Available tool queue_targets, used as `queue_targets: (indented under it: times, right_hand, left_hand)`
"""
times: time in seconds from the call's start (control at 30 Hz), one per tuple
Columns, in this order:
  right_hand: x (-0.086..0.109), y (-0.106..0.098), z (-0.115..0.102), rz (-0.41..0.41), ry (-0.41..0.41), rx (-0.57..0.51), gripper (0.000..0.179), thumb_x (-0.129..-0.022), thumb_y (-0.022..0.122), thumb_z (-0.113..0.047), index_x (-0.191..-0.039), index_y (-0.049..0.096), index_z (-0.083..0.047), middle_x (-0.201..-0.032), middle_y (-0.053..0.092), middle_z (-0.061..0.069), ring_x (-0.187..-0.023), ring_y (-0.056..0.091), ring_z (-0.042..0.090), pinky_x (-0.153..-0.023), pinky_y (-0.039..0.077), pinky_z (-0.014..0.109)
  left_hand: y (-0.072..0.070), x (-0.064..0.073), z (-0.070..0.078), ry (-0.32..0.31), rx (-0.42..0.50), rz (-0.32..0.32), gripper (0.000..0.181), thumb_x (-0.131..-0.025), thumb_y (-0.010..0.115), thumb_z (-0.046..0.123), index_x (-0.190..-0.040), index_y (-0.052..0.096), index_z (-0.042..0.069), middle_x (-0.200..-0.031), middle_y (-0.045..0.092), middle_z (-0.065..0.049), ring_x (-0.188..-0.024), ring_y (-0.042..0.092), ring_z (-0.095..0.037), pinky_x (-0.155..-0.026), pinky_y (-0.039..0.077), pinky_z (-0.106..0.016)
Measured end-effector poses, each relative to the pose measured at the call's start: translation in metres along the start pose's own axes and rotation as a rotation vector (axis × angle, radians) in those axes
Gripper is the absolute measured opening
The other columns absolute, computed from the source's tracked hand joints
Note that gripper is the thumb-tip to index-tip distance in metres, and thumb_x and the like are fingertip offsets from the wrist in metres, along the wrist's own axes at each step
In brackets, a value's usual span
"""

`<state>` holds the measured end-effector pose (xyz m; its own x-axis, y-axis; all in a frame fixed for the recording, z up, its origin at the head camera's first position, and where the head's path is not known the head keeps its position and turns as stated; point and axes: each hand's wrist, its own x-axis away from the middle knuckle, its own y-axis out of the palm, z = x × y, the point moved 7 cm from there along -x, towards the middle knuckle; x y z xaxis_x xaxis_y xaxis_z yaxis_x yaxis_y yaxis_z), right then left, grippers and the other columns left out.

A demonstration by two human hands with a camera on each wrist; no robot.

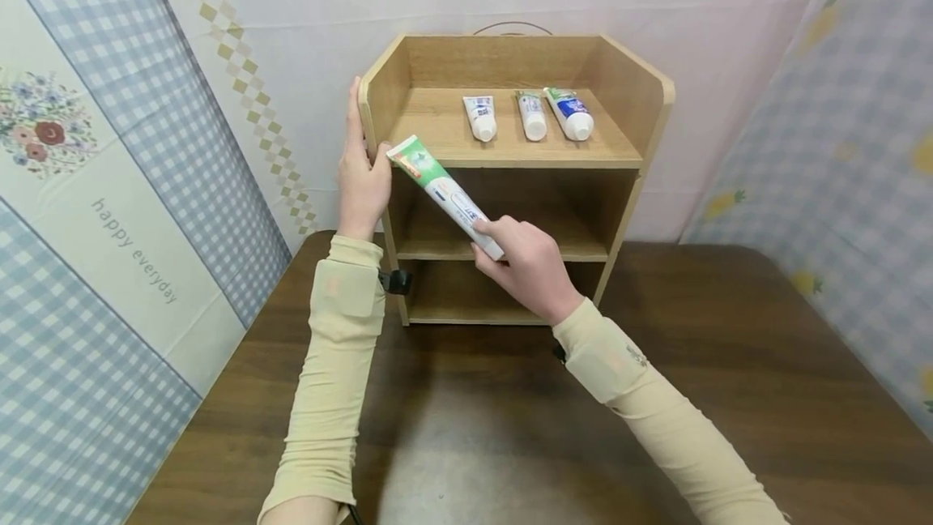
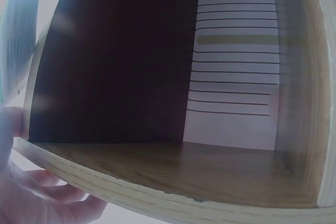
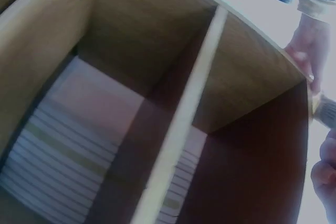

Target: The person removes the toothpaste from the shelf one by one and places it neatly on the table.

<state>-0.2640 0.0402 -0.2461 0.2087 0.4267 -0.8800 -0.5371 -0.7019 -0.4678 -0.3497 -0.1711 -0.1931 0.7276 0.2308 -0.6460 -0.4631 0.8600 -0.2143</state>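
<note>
A green-and-white toothpaste tube [image 1: 445, 189] slants in front of the wooden shelf [image 1: 510, 61], its crimped end up and to the left. My right hand [image 1: 530, 266] pinches it near the cap end, thumb on top. With my left hand [image 1: 364, 185] I grip the front edge of the shelf's left side panel, fingers along the outer face. The left wrist view shows thumb and fingers on either side of that board. Three smaller tubes lie on the top level: a white one [image 1: 481, 117], a slim green-and-white one [image 1: 532, 114] and a blue-and-white one [image 1: 569, 113].
Below the top, the shelf has a middle level [image 1: 539, 241] and a bottom level [image 1: 481, 313]. It stands at the back of a dark wooden table [image 1: 452, 428]. Patterned cloths hang behind and at both sides. Striped white paper [image 2: 233, 66] shows behind the lower levels.
</note>
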Motion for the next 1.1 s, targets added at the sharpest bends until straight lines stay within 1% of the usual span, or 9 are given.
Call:
queue_targets:
  times: [0.07, 0.13, 0.3, 0.37, 0.6, 0.77, 0.93, 1.0, 1.1]
  right_hand:
    - [0.009, -0.003, 0.000, 0.018, -0.018, -0.001, 0.027, -0.079, 0.072, -0.005, -0.105, 0.066, -0.002, -0.079, 0.063, 0.009, -0.058, 0.051, 0.017, -0.053, 0.043, 0.027]
    - [0.019, -0.005, 0.001, 0.032, -0.028, -0.010, 0.028, -0.081, 0.070, -0.005, -0.107, 0.063, -0.001, -0.078, 0.061, 0.010, -0.059, 0.050, 0.017, -0.053, 0.042, 0.027]
    - [0.040, -0.009, 0.006, 0.021, -0.009, -0.045, 0.022, -0.096, 0.052, -0.013, -0.115, 0.056, -0.002, -0.085, 0.059, 0.012, -0.069, 0.051, 0.018, -0.057, 0.045, 0.030]
    - [0.046, -0.008, 0.010, -0.003, 0.002, -0.046, 0.023, -0.099, 0.047, -0.017, -0.116, 0.055, -0.003, -0.087, 0.058, 0.012, -0.071, 0.052, 0.019, -0.058, 0.045, 0.031]
    - [0.067, -0.006, 0.022, -0.074, 0.053, -0.059, 0.025, -0.097, 0.053, -0.016, -0.119, 0.056, -0.005, -0.088, 0.058, 0.009, -0.071, 0.049, 0.016, -0.059, 0.042, 0.028]
    - [0.077, -0.011, 0.025, -0.081, 0.083, -0.046, 0.030, -0.101, 0.044, -0.025, -0.118, 0.058, -0.005, -0.085, 0.056, 0.007, -0.068, 0.046, 0.013, -0.060, 0.039, 0.027]
    - [0.088, -0.017, 0.027, -0.093, 0.089, -0.033, 0.035, -0.103, 0.039, -0.031, -0.118, 0.059, -0.006, -0.082, 0.054, 0.006, -0.067, 0.044, 0.013, -0.060, 0.037, 0.027]
    - [0.091, -0.019, 0.027, -0.096, 0.091, -0.034, 0.034, -0.103, 0.040, -0.031, -0.117, 0.059, -0.006, -0.082, 0.053, 0.005, -0.068, 0.044, 0.012, -0.060, 0.037, 0.027]
    - [0.095, -0.025, 0.029, -0.093, 0.099, -0.037, 0.034, -0.103, 0.041, -0.031, -0.117, 0.058, -0.006, -0.084, 0.055, 0.006, -0.069, 0.044, 0.012, -0.060, 0.038, 0.027]
  left_hand:
    - [0.000, 0.000, 0.000, 0.002, 0.007, 0.001, 0.081, -0.089, 0.044, 0.007, -0.150, 0.015, 0.052, -0.156, 0.031, 0.017, -0.104, 0.051, -0.017, -0.077, 0.040, -0.034]
    - [0.000, 0.001, -0.002, -0.005, 0.012, 0.003, 0.081, -0.089, 0.043, 0.008, -0.150, 0.015, 0.053, -0.155, 0.033, 0.017, -0.101, 0.051, -0.017, -0.076, 0.041, -0.034]
    - [0.001, 0.002, -0.005, 0.001, 0.027, 0.009, 0.080, -0.088, 0.042, 0.007, -0.150, 0.016, 0.051, -0.155, 0.031, 0.020, -0.119, 0.049, -0.013, -0.096, 0.042, -0.037]
    - [0.001, 0.001, -0.004, 0.010, 0.029, 0.012, 0.080, -0.088, 0.042, 0.007, -0.150, 0.016, 0.051, -0.155, 0.029, 0.022, -0.123, 0.047, -0.013, -0.099, 0.042, -0.039]
    - [0.001, -0.001, -0.003, 0.026, 0.002, 0.020, 0.081, -0.088, 0.042, 0.007, -0.150, 0.016, 0.051, -0.156, 0.028, 0.022, -0.127, 0.045, -0.011, -0.103, 0.040, -0.039]
    - [0.001, -0.001, -0.003, 0.033, 0.014, 0.019, 0.081, -0.088, 0.043, 0.006, -0.151, 0.017, 0.050, -0.155, 0.029, 0.023, -0.122, 0.046, -0.011, -0.099, 0.040, -0.037]
    - [0.002, -0.001, -0.003, 0.032, 0.050, 0.016, 0.081, -0.087, 0.042, 0.004, -0.152, 0.018, 0.046, -0.156, 0.029, 0.022, -0.125, 0.044, -0.006, -0.103, 0.039, -0.033]
    - [0.002, 0.000, -0.001, 0.026, 0.068, 0.014, 0.081, -0.087, 0.042, 0.001, -0.153, 0.019, 0.042, -0.157, 0.029, 0.019, -0.128, 0.043, -0.005, -0.105, 0.037, -0.031]
    - [0.000, 0.005, 0.012, 0.011, 0.085, 0.010, 0.079, -0.088, 0.041, 0.000, -0.155, 0.020, 0.036, -0.158, 0.029, 0.015, -0.129, 0.042, -0.008, -0.105, 0.037, -0.032]
